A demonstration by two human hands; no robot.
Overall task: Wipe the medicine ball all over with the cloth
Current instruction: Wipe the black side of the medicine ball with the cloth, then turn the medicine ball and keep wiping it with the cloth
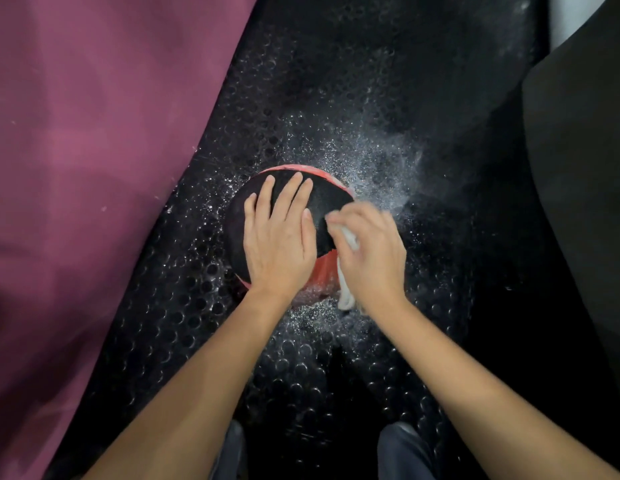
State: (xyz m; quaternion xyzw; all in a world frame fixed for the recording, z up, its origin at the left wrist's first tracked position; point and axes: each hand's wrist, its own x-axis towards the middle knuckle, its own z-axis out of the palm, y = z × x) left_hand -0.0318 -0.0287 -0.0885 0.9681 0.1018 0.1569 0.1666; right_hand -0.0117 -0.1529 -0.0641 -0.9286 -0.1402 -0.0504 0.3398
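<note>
A black and red medicine ball (327,202) sits on the black studded floor mat in the middle of the view. My left hand (279,237) lies flat on top of the ball with its fingers straight and spread. My right hand (370,252) is blurred and grips a white cloth (346,271) against the ball's right side. Part of the cloth hangs below that hand; the rest is hidden under the fingers.
White powder is scattered over the black rubber mat (336,98) around the ball, thickest to the right. A maroon padded surface (86,150) fills the left side. A dark object (585,168) stands at the right edge. My knees (402,448) show at the bottom.
</note>
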